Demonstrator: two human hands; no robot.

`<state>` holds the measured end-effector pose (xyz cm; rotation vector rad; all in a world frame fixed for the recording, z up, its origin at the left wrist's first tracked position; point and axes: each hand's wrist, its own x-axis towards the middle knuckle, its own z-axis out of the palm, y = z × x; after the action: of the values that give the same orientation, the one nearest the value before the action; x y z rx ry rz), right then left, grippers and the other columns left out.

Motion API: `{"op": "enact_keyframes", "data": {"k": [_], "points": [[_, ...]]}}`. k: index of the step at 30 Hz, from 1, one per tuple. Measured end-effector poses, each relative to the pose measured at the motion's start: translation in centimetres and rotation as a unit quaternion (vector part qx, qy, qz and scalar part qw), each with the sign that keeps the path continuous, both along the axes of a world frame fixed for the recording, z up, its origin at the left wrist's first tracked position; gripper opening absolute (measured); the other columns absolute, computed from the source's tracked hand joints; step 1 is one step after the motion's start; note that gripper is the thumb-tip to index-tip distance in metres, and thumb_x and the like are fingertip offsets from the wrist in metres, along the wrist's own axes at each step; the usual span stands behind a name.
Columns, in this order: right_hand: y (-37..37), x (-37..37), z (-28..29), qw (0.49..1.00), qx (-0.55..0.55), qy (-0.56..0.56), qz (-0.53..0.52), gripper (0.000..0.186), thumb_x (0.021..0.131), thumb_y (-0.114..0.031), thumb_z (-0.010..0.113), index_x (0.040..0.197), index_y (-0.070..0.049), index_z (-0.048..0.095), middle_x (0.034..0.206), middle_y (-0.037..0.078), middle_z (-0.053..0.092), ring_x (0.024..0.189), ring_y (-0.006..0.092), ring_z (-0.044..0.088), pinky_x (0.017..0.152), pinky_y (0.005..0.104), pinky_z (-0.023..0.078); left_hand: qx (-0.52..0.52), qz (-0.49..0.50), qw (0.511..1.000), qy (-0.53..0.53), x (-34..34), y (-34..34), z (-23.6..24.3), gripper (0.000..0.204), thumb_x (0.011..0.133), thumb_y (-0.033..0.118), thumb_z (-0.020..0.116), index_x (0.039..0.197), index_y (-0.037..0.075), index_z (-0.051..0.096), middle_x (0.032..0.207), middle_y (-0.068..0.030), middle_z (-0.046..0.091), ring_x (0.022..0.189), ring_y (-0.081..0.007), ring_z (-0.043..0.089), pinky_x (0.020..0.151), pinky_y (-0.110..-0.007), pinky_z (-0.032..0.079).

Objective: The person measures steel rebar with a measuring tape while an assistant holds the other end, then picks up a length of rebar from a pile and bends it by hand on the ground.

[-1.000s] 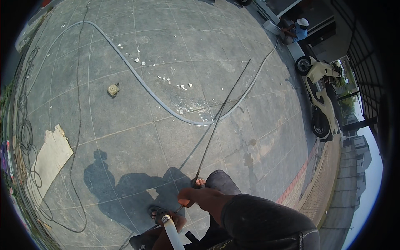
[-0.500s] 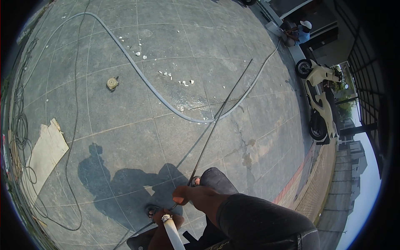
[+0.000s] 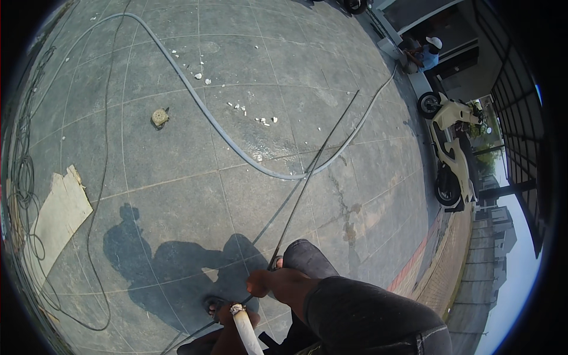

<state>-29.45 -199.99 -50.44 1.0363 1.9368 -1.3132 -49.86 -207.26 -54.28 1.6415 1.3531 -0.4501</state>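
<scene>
A long, thin dark rod (image 3: 307, 174) runs slantwise from the upper right down past my feet. My right hand (image 3: 258, 283) is closed round it, fist-like, beside my knee. Lower down, my left hand (image 3: 223, 315) is closed on the same rod near my foot. In front of the left hand, close to the camera, a white stick with a greyish, ashy tip (image 3: 245, 331) hides part of the fingers. It looks like a cigarette. The far end of the rod is raised off the tiles and crosses over a grey hose (image 3: 222, 131).
A round yellowish tape measure (image 3: 160, 117) and white rubble bits (image 3: 236, 107) lie on the tiled floor. At left are a broken board (image 3: 59, 210) and coiled cables (image 3: 25, 183). A beige scooter (image 3: 452, 151) stands at right. Another person (image 3: 427, 54) crouches beyond it.
The view has shifted slightly, and the rod and both hands have barely moved. Both hands keep their hold on the rod.
</scene>
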Motion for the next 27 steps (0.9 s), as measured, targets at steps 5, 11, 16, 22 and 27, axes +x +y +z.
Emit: {"op": "enact_keyframes", "data": {"k": [5, 11, 16, 22, 27], "points": [[-0.1, 1.1, -0.6, 0.994, -0.019, 0.015, 0.110, 0.025, 0.076, -0.016, 0.047, 0.081, -0.003, 0.068, 0.088, 0.018, 0.066, 0.085, 0.0348, 0.063, 0.074, 0.0419, 0.051, -0.008, -0.042, 0.996, 0.076, 1.7, 0.1, -0.5, 0.044, 0.087, 0.033, 0.036, 0.081, 0.003, 0.067, 0.083, -0.0192, 0.066, 0.081, -0.0364, 0.064, 0.076, -0.046, 0.048], [0.7, 0.5, -1.1, 0.999, -0.029, 0.012, 0.030, 0.027, 0.077, -0.020, 0.045, 0.078, -0.003, 0.067, 0.089, 0.020, 0.065, 0.084, 0.0374, 0.062, 0.075, 0.0433, 0.050, 0.043, 0.016, 0.998, 0.042, 1.2, 0.7, -0.2, 0.043, 0.085, 0.034, 0.038, 0.078, 0.004, 0.068, 0.079, -0.0172, 0.066, 0.074, -0.0352, 0.064, 0.071, -0.046, 0.049], [1.4, -0.2, -1.4, 0.999, -0.037, -0.015, 0.030, 0.032, 0.080, -0.025, 0.043, 0.080, -0.003, 0.066, 0.089, 0.020, 0.065, 0.084, 0.0371, 0.062, 0.076, 0.0448, 0.048, 0.040, 0.038, 0.998, 0.037, 0.8, 1.3, 0.2, 0.041, 0.085, 0.030, 0.038, 0.073, 0.004, 0.067, 0.076, -0.0183, 0.065, 0.074, -0.0375, 0.063, 0.077, -0.047, 0.047], [1.0, -0.4, -1.4, 0.990, -0.023, -0.017, 0.135, 0.032, 0.082, -0.023, 0.041, 0.084, -0.005, 0.067, 0.089, 0.019, 0.065, 0.089, 0.0354, 0.062, 0.079, 0.0443, 0.048, 0.003, 0.038, 0.999, 0.027, 0.8, 0.6, -0.1, 0.042, 0.084, 0.033, 0.036, 0.081, 0.008, 0.069, 0.080, -0.0154, 0.067, 0.076, -0.0347, 0.064, 0.075, -0.046, 0.049], [1.2, -0.7, -1.8, 0.995, -0.028, -0.049, 0.081, 0.033, 0.083, -0.024, 0.040, 0.085, -0.005, 0.067, 0.091, 0.020, 0.065, 0.090, 0.0367, 0.061, 0.080, 0.0445, 0.048, -0.021, 0.058, 0.998, 0.019, 0.4, 1.8, 0.1, 0.041, 0.084, 0.034, 0.036, 0.082, 0.008, 0.068, 0.083, -0.0146, 0.067, 0.078, -0.0333, 0.065, 0.074, -0.045, 0.049]]}}
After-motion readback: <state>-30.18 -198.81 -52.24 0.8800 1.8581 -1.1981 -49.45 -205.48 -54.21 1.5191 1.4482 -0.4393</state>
